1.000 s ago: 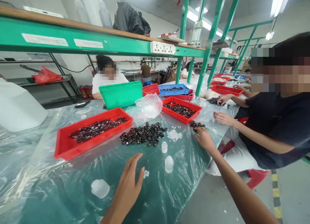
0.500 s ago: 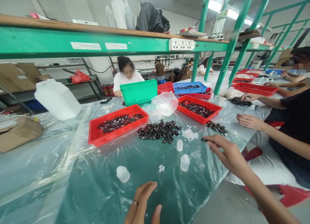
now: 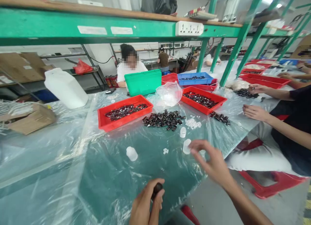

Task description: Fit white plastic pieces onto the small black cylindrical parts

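Observation:
At the bottom centre, my left hand [image 3: 148, 202] is closed, with a small black piece [image 3: 157, 190] pinched between thumb and fingers. My fingers hide most of it, so its exact kind does not show. My right hand [image 3: 210, 160] reaches in from the right with thumb and index finger curved and slightly apart. Its fingertips are at the right side of a small translucent cup [image 3: 186, 147]; contact cannot be made out. Behind that stands a smaller translucent cup [image 3: 183, 132], and another cup [image 3: 132, 153] is to the left. A few white bits [image 3: 165, 150] lie between them.
Beyond the cups are a heap of black pieces [image 3: 165, 120] and scattered white bits [image 3: 193, 122]. Red trays [image 3: 103, 122] hold more black pieces. A white jug [image 3: 65, 88] stands at left. A co-worker's hands [image 3: 255, 113] are at the right, beneath a green shelf frame [image 3: 150, 32].
The black piece at my right fingertips is gone from there; a black piece is now in my left hand, which has closed. My right hand moved left to the cup. The view shifted.

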`<act>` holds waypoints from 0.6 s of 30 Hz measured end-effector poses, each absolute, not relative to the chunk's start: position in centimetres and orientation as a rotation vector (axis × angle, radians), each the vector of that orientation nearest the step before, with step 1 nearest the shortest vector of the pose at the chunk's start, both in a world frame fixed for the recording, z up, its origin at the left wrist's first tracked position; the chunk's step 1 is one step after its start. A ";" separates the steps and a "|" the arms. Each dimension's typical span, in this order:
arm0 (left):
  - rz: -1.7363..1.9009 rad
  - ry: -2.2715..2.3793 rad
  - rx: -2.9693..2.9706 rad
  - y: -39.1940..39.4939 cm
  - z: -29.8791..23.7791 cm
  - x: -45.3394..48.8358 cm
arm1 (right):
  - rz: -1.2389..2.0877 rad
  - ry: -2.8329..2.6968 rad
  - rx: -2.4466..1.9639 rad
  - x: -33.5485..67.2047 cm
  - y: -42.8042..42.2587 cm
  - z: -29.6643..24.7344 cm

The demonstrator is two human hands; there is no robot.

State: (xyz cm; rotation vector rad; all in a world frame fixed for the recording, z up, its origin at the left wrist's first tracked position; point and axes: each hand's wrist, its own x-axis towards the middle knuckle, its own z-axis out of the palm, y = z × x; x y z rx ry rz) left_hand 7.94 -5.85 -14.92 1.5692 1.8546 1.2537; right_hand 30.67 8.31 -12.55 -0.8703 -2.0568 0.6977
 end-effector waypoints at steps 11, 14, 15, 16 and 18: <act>1.492 1.580 1.404 -5.5 -11.3 7.2 | 0.911 -1.950 -0.908 29.9 13.1 -18.8; 1.586 1.504 1.525 -4.3 -9.1 5.8 | 1.055 -1.958 -0.704 28.0 12.3 -14.2; 1.619 1.490 1.581 -3.8 -8.1 5.2 | 1.095 -1.966 -0.626 27.1 12.0 -12.1; 1.654 1.483 1.643 -3.2 -7.0 4.5 | 1.115 -1.973 -0.550 26.2 11.7 -9.8; 1.727 1.479 1.780 -2.1 -4.6 3.2 | 1.124 -1.983 -0.395 24.1 11.3 -5.2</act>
